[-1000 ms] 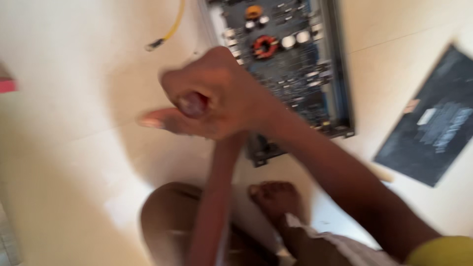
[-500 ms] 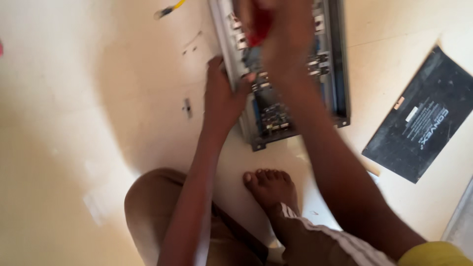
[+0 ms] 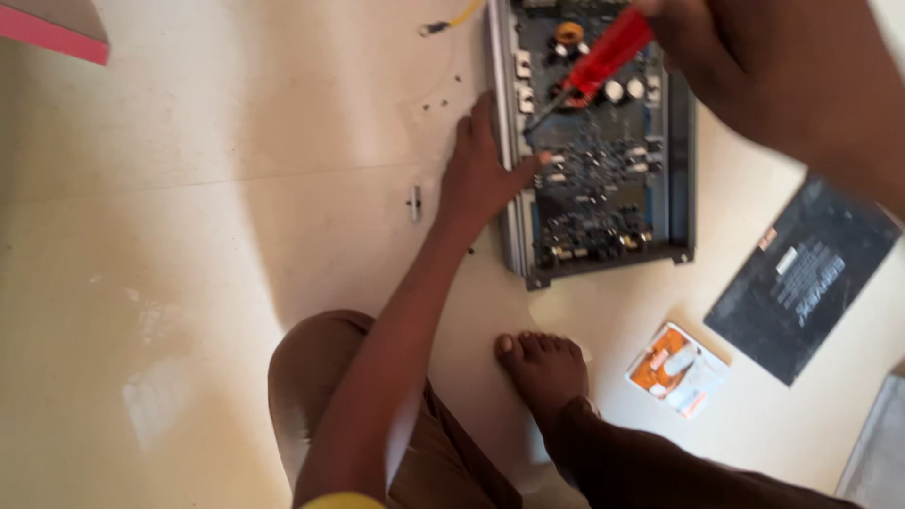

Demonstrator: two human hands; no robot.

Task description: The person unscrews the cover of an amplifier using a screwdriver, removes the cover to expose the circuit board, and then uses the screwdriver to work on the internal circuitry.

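An opened metal case with a dark circuit board (image 3: pixel 603 179) lies on the pale floor. My left hand (image 3: pixel 483 175) rests flat on the case's left edge, thumb reaching onto the board. My right hand (image 3: pixel 754 57), at the top right and partly cut off, grips a red-handled screwdriver (image 3: pixel 603 58). Its metal tip points down-left onto the board near my left thumb.
A dark cover plate (image 3: pixel 801 278) lies to the right, with an orange and white packet (image 3: pixel 677 369) below it. Small screws (image 3: pixel 415 203) sit left of my left hand. A yellow wire (image 3: pixel 452 19) is at the top, a pink-edged object (image 3: pixel 52 28) top left. My bare foot (image 3: pixel 542 372) is near.
The view has shifted, so the case sits higher and more to the right. My left hand stays on the case's edge. The right hand has lifted toward the top right with the screwdriver.
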